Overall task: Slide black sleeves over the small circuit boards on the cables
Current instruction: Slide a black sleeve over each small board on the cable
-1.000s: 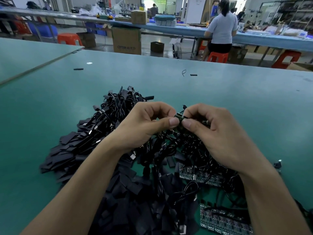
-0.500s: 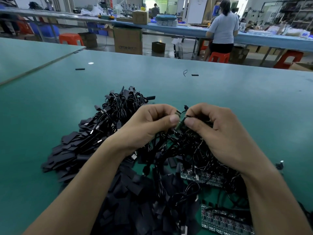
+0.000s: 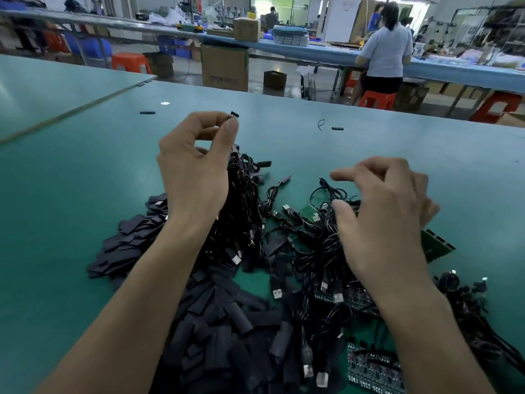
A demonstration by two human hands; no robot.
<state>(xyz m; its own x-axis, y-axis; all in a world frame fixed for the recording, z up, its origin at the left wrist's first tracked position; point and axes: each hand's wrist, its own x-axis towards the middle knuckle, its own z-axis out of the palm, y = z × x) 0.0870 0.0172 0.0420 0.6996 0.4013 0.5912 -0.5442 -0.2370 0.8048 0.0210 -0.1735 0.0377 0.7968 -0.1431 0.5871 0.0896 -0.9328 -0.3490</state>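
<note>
Left hand [image 3: 196, 169] raised, fingers [image 3: 228, 130] pinched together; right hand [image 3: 383, 223] lower, fingers [image 3: 350, 174] loosely spread.

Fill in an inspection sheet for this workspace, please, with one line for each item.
Surface: green table, seam at far left.
Job's things: black sleeves heaped near; green boards among the cables.
Clutter: stray black bits farther out on the table.
Hands: left hand raised, pinches a small black part; right hand hovers over the cables, holds nothing.
Cables: black cables in a tangled pile, USB plugs showing.
Surroundings: seated person, box, red stools.
</note>
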